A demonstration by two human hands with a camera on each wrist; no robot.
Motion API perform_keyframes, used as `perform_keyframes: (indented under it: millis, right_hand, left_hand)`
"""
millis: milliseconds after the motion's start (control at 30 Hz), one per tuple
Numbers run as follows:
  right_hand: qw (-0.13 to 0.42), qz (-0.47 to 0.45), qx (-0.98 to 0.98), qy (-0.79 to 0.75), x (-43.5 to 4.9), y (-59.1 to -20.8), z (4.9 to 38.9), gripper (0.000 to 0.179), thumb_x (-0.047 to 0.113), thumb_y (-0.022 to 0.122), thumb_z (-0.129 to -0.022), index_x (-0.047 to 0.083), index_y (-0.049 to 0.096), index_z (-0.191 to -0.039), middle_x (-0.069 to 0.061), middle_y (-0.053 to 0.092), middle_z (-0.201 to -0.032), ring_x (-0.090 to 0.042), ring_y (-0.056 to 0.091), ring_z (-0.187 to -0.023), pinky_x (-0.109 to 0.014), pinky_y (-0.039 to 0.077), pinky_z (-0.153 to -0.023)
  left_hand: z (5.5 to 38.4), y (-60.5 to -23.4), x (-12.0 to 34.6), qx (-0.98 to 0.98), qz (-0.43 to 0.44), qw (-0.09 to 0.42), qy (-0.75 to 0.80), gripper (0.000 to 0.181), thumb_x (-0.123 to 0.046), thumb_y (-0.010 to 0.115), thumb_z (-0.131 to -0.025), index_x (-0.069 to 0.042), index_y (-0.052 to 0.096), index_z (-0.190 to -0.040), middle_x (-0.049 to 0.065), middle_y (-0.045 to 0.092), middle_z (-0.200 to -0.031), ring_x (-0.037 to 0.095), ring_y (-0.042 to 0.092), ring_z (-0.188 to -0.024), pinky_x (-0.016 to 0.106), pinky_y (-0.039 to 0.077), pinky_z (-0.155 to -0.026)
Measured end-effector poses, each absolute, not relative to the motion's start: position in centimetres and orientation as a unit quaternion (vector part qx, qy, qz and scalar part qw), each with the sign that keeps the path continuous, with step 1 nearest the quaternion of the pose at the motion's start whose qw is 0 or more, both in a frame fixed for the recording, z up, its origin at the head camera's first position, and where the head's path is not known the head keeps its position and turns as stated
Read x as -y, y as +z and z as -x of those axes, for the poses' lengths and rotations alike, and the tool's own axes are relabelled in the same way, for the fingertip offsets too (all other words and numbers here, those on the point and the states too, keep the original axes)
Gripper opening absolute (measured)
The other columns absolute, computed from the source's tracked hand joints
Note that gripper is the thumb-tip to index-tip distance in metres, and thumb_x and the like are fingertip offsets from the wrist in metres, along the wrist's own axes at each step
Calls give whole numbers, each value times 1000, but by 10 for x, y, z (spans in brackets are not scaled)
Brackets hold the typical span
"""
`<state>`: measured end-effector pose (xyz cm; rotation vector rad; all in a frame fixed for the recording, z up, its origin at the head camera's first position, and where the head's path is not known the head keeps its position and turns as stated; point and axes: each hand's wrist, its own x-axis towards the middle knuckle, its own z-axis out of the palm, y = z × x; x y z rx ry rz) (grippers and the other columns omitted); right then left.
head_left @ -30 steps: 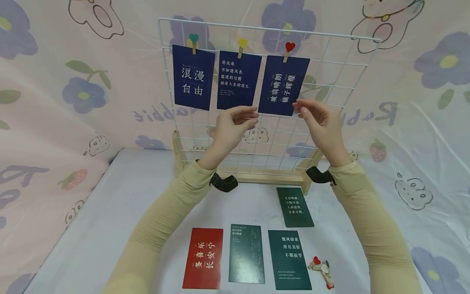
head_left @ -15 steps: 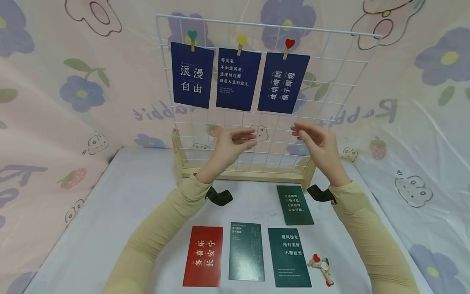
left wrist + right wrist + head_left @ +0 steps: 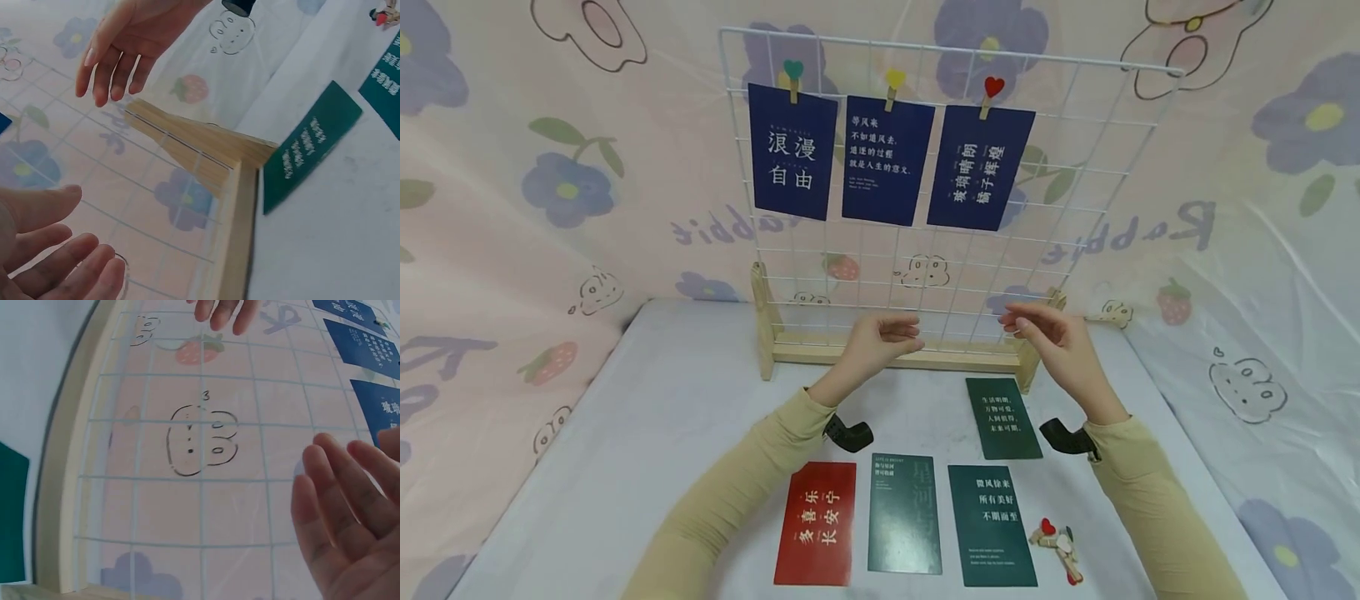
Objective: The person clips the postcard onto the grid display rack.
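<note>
Both hands hold nothing, fingers relaxed, in front of the lower part of a white wire grid (image 3: 917, 287) on a wooden stand. My left hand (image 3: 880, 340) is at the middle, my right hand (image 3: 1051, 340) near the stand's right foot. Above them hang a dark blue card (image 3: 792, 154) under a green heart clothespin (image 3: 793, 77), a second blue card (image 3: 887, 162) under a yellow heart clothespin (image 3: 893, 86), and a third blue card (image 3: 981, 167) under a red heart clothespin (image 3: 992, 93). In the left wrist view, the left fingers (image 3: 65, 262) are spread loosely.
A red card (image 3: 815, 525), a green card (image 3: 904, 515) and another green card (image 3: 992, 527) lie in a row on the white table (image 3: 647, 400). A smaller-looking green card (image 3: 1003, 418) lies by the stand. Several heart clothespins (image 3: 1060, 550) are piled at the right. Patterned cloth hangs behind.
Both hands have come down from the lower edges of the hanging blue cards to the grid's base. The three cards stay hanging from their clothespins.
</note>
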<state>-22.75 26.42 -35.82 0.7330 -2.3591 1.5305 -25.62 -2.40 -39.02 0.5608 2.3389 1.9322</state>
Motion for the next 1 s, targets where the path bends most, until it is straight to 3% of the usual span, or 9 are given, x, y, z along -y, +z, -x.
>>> perform_keyframes:
  millis: [267,533,800,1000]
  right_hand:
    - [55,-223,829,510,-280,-386,209,31,9,50,-101,-3,56,-128,-18,65,-112,-21,62,-101,-16,47,-89]
    - [-12,-214,837,503,-300,-413,187,30,10,48,-101,-6,55,-127,-22,63,-114,-21,63,-101,-22,52,-84]
    - [-15,-195,840,507,-322,-425,168,29,10,48,-101,-4,56,-126,-22,63,-114,-19,64,-97,-24,54,-80]
    - [-24,-155,848,506,-335,-431,158,31,16,48,-102,0,56,-127,-21,64,-115,-22,63,-100,-28,54,-82]
  left_hand:
    - [254,-420,15,-771,-177,65,609,36,-6,76,-82,0,66,-116,12,69,-102,18,67,-92,27,55,-80]
    - [250,-440,6,-776,-177,100,597,37,-13,77,-82,-1,66,-116,12,69,-104,20,65,-95,28,52,-78]
    - [253,-452,-2,-765,-159,146,607,44,-14,77,-82,3,63,-121,14,68,-105,17,65,-90,25,53,-71]
    - [254,-459,-12,-739,-137,182,634,48,-11,76,-83,6,59,-124,14,67,-104,16,66,-83,37,56,-79]
